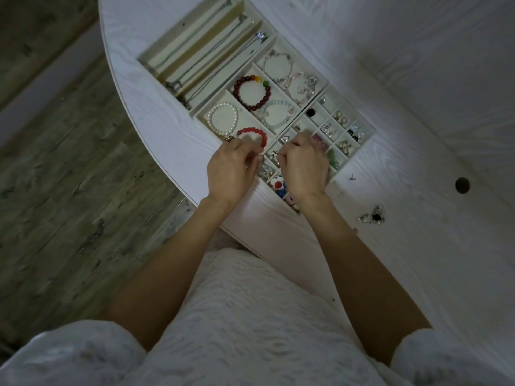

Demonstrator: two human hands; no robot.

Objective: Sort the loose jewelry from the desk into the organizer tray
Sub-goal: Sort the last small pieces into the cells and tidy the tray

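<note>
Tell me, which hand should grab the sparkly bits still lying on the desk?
The right hand, probably. The sparkly cluster and a small pin lie on the desk to its right; the left hand sits farther away.

Cream organizer tray, set slantwise on white worktop, split into long slots, wide bracelet bays and small square cells. In the bays: pearl bracelet, dark red bead bracelet, bright red bracelet at the tray's near edge. Off the tray's right corner, lying loose: small stud pin, and further out a clear-and-black cluster.
</note>
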